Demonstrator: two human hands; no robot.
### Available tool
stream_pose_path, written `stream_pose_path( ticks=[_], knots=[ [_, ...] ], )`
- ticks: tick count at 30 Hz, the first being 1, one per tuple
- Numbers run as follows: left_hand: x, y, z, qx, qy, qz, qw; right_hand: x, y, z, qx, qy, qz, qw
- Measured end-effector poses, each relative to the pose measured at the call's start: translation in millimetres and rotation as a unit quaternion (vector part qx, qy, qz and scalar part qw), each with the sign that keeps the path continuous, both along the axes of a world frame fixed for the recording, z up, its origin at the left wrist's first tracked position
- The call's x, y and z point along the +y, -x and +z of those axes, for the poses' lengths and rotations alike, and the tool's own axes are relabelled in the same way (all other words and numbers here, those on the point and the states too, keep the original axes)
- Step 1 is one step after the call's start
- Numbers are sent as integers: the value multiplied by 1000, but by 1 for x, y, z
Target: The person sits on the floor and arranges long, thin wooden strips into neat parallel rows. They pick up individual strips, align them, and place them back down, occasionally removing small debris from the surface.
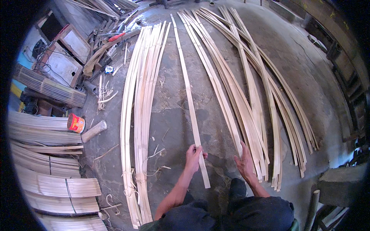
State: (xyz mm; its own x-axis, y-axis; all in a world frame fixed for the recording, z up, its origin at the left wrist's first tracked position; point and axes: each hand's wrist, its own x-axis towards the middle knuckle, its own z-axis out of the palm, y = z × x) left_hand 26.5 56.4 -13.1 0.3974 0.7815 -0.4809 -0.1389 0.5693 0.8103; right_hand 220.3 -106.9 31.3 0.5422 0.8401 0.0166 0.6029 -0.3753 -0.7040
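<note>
My left hand [192, 158] is closed around a long, pale bamboo strip [188, 90] near its lower end. A short tail of that strip sticks out below the fist, and the rest runs far ahead over the floor. To the right, my right hand [246, 164] has the near end of another pale strip [219, 92] between thumb and fingers. Just beside this hand lies a bundle of bamboo strips [246, 119]. On the left side, a second group of long strips [143, 107] lies lengthwise, with thin curled shavings at its near end.
More strips [285, 107] cross each other at the right. Tied strip bundles [63, 188] are stacked at the left, near a red tin [76, 123] and a short wooden cylinder [94, 131]. Shavings [104, 96] litter the concrete floor [169, 127]. A stone block [343, 181] stands at the right.
</note>
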Motion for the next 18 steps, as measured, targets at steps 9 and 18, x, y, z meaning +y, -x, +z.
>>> stream_pose_path(
  ticks=[9,18],
  knots=[
    [-44,49,35,13,31,41,999,-8,-21,-2,118,75,-55,989],
    [-51,54,7,303,-283,-54,908,-6,-15,-31,149,16,-26,988]
  ],
)
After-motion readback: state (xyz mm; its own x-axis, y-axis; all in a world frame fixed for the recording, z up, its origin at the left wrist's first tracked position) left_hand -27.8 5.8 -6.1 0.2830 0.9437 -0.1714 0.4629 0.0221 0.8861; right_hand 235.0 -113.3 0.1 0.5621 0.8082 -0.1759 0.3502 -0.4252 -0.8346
